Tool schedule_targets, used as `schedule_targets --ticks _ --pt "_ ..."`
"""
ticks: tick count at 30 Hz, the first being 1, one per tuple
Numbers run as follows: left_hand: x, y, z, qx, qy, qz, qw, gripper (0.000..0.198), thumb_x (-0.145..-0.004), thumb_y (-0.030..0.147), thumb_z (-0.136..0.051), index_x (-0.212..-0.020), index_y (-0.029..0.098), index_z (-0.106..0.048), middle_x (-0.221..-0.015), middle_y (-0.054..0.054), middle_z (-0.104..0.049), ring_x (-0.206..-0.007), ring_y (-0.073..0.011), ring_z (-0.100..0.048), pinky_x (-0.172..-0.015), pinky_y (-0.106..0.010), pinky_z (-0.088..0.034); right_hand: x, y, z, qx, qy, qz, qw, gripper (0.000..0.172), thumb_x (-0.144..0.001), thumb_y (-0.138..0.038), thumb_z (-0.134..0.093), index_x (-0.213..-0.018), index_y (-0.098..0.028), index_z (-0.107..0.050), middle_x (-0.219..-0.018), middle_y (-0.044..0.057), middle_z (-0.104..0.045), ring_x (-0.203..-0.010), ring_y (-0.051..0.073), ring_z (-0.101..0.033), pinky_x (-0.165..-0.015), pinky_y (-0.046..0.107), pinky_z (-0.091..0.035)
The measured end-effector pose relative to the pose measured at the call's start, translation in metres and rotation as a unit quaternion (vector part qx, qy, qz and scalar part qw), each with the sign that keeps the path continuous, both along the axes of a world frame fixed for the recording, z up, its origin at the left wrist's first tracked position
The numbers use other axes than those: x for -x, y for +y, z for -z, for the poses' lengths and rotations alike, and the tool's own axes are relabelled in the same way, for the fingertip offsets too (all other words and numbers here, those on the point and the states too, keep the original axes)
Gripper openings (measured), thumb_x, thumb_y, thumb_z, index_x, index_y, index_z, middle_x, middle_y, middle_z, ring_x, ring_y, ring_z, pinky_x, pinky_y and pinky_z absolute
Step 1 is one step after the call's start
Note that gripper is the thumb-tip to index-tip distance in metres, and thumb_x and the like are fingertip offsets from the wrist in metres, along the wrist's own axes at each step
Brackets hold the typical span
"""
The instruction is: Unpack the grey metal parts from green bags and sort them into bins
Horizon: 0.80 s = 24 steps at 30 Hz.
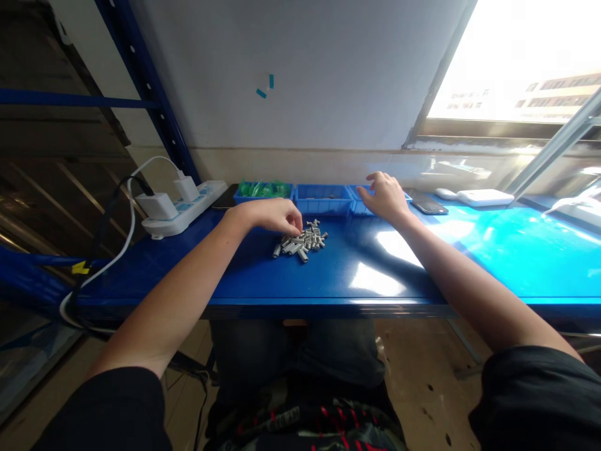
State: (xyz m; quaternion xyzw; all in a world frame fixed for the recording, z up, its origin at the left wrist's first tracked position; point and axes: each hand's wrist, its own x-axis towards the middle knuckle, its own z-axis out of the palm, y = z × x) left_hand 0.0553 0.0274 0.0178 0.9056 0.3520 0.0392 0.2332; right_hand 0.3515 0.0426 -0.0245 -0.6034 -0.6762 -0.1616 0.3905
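Observation:
Small silvery metal pieces [303,243] lie in a loose pile on the blue table [263,282]. At the pile's back left edge is my left hand [283,217], its fingers pressed together and pointing down; whatever they hold is too small or hidden. My right hand [382,195] is raised over the right blue bin [357,202], fingers apart, with nothing seen in it. The middle blue bin [323,205] has a few small things at its bottom. Green pieces [264,189] fill the left blue bin [244,199].
A white power strip [183,210] with plugs and cables stands at the left. One dark phone [429,203] lies right of the bins, with a white device [485,198] beyond it. Another dark flat object [225,197] is behind the strip. Blue shelf posts rise at the left.

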Motion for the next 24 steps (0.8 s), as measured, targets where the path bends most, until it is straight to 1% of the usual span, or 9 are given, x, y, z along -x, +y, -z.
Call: schedule_targets --ticks 5,7,9,11,14,16,18,21,24 --pt "0.000 0.001 0.002 0.017 -0.011 -0.008 1.000 0.012 -0.060 0.028 -0.071 -0.070 0.023 -0.076 -0.067 -0.001 -0.070 -0.058 -0.0151 -0.060 -0.053 -0.022 -0.039 0.040 -0.021 -0.005 0.002 -0.036 -0.112 0.993 0.031 -0.085 -0.037 -0.055 -0.108 -0.017 -0.060 -0.092 0.012 -0.065 -0.093 0.029 -0.056 -0.085 0.043 -0.043" --pt "-0.002 0.000 0.002 0.001 -0.016 -0.001 1.000 0.010 -0.061 0.028 -0.070 -0.068 0.022 -0.075 -0.066 -0.001 -0.069 -0.058 -0.0151 -0.059 -0.054 -0.022 -0.039 0.055 -0.031 -0.006 0.010 -0.053 -0.156 0.986 0.030 -0.086 -0.036 -0.054 -0.108 -0.017 -0.060 -0.093 0.011 -0.066 -0.092 0.028 -0.056 -0.083 0.040 -0.043" --pt "-0.003 -0.002 0.000 -0.031 -0.036 -0.001 0.999 0.012 -0.064 0.028 -0.068 -0.070 0.020 -0.074 -0.067 -0.002 -0.069 -0.060 -0.0151 -0.059 -0.056 -0.023 -0.040 0.067 -0.039 -0.006 0.019 -0.067 -0.197 0.978 0.029 -0.087 -0.036 -0.054 -0.107 -0.017 -0.061 -0.091 0.010 -0.066 -0.091 0.026 -0.057 -0.082 0.037 -0.043" --pt "-0.004 -0.004 -0.002 -0.059 -0.088 -0.009 0.994 0.016 -0.067 0.030 -0.067 -0.075 0.018 -0.074 -0.069 -0.002 -0.070 -0.062 -0.0151 -0.059 -0.060 -0.023 -0.042 0.076 -0.046 -0.003 0.031 -0.083 -0.233 0.969 0.029 -0.087 -0.036 -0.054 -0.108 -0.018 -0.061 -0.088 0.008 -0.066 -0.087 0.024 -0.058 -0.079 0.034 -0.042" --pt "-0.005 -0.005 -0.002 -0.056 -0.201 -0.019 0.978 0.022 -0.070 0.033 -0.068 -0.081 0.014 -0.072 -0.075 -0.004 -0.070 -0.068 -0.0149 -0.061 -0.064 -0.024 -0.045 0.085 -0.053 0.000 0.049 -0.113 -0.271 0.955 0.028 -0.084 -0.039 -0.059 -0.104 -0.019 -0.063 -0.084 0.005 -0.067 -0.079 0.021 -0.058 -0.075 0.032 -0.040" --pt "-0.007 -0.004 0.002 -0.037 -0.269 -0.023 0.962 0.024 -0.070 0.035 -0.069 -0.081 0.013 -0.070 -0.078 -0.005 -0.071 -0.070 -0.0148 -0.062 -0.066 -0.025 -0.047 0.088 -0.055 0.002 0.052 -0.126 -0.276 0.951 0.028 -0.082 -0.042 -0.062 -0.097 -0.019 -0.065 -0.081 0.004 -0.068 -0.077 0.021 -0.058 -0.073 0.032 -0.039" --pt "-0.010 0.000 0.008 -0.015 -0.313 -0.028 0.949 0.026 -0.069 0.037 -0.071 -0.078 0.012 -0.068 -0.075 -0.005 -0.070 -0.070 -0.0142 -0.061 -0.067 -0.026 -0.048 0.089 -0.057 0.002 0.051 -0.124 -0.264 0.955 0.025 -0.083 -0.042 -0.060 -0.092 -0.019 -0.066 -0.079 0.004 -0.068 -0.076 0.020 -0.059 -0.072 0.031 -0.039" --pt "-0.015 0.006 0.019 0.004 -0.338 -0.032 0.941 0.031 -0.068 0.041 -0.072 -0.075 0.011 -0.066 -0.070 -0.004 -0.067 -0.066 -0.0131 -0.060 -0.066 -0.026 -0.048 0.090 -0.057 0.001 0.050 -0.112 -0.232 0.965 0.023 -0.088 -0.038 -0.055 -0.090 -0.019 -0.067 -0.075 0.004 -0.068 -0.073 0.019 -0.060 -0.069 0.029 -0.039" --pt "-0.017 0.010 0.025 0.001 -0.335 -0.030 0.942 0.032 -0.070 0.042 -0.070 -0.077 0.011 -0.065 -0.069 -0.004 -0.067 -0.064 -0.0132 -0.060 -0.064 -0.025 -0.048 0.091 -0.057 0.001 0.049 -0.125 -0.217 0.967 0.026 -0.092 -0.035 -0.049 -0.093 -0.017 -0.067 -0.080 0.007 -0.070 -0.077 0.020 -0.062 -0.070 0.029 -0.040"
